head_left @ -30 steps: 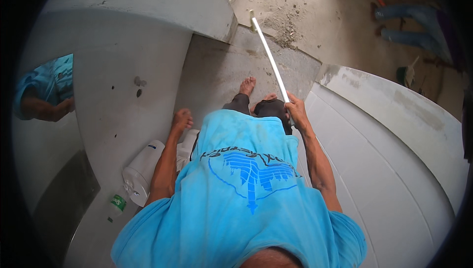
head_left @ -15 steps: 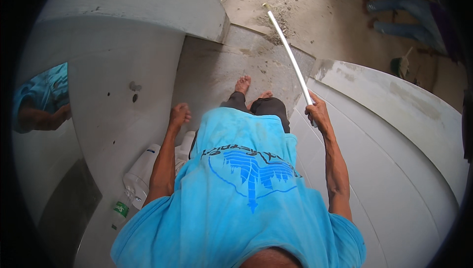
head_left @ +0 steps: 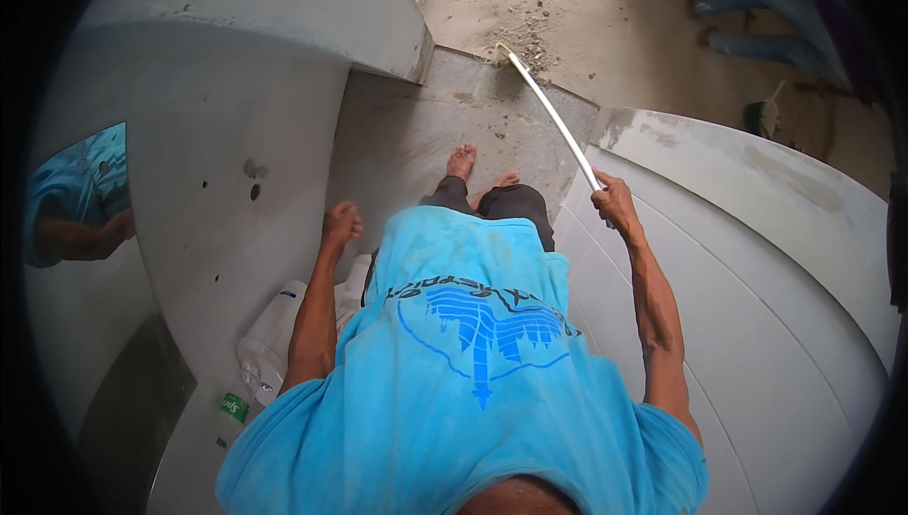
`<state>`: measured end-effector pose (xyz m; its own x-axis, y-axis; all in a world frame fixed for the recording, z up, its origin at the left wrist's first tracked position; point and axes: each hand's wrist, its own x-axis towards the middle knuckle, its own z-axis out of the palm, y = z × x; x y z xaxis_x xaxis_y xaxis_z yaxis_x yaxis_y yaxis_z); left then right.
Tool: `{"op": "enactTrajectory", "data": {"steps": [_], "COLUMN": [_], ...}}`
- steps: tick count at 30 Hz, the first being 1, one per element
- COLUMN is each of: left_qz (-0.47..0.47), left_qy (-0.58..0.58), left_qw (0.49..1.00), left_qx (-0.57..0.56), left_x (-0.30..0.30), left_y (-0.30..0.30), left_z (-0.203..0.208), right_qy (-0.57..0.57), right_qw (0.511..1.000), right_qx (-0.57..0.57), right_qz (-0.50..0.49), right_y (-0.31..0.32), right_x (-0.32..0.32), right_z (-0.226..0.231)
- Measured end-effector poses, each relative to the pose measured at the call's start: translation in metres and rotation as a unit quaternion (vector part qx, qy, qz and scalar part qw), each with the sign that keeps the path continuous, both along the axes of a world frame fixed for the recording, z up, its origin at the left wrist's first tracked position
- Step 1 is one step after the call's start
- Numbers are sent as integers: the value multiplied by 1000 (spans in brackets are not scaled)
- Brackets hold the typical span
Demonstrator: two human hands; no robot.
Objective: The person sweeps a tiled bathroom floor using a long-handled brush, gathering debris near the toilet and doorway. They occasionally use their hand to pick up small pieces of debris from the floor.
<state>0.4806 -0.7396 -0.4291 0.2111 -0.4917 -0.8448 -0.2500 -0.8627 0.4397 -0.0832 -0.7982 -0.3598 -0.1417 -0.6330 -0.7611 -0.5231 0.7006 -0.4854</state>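
My right hand (head_left: 615, 201) grips the near end of a long thin white pipe (head_left: 550, 113). The pipe slants up and to the left, and its far tip rests by a patch of rubble on the concrete floor (head_left: 530, 42). My left hand (head_left: 340, 225) hangs loosely closed beside the grey wall (head_left: 218, 118) and holds nothing. I wear a bright blue shirt and dark trousers. My bare feet (head_left: 478, 170) stand on a grey concrete slab.
White ribbed panels (head_left: 757, 307) curve along my right. White plastic jugs (head_left: 274, 335) and a green-labelled bottle (head_left: 232, 409) lie by my left leg. Another person's jeans-clad legs (head_left: 766, 28) show at top right. A person in blue (head_left: 76, 203) is at far left.
My right hand has swung out to the right with the pipe, and the pipe's far tip has dropped toward the rubble. My left hand has stayed close to the wall.
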Motion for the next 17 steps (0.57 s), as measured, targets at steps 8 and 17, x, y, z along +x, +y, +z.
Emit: {"op": "enactTrajectory", "data": {"steps": [8,17], "left_qz": [-1,22], "left_qy": [29,8], "left_qw": [999,999], "left_qx": [12,-42], "left_x": [3,4], "left_y": [20,-4], "left_z": [-14,-2], "right_qy": [-55,44], "right_qw": [998,998], "right_qx": [-5,-12], "right_qz": [-39,44], "right_y": [33,-4], "right_x": [32,14], "right_z": [6,-33]}}
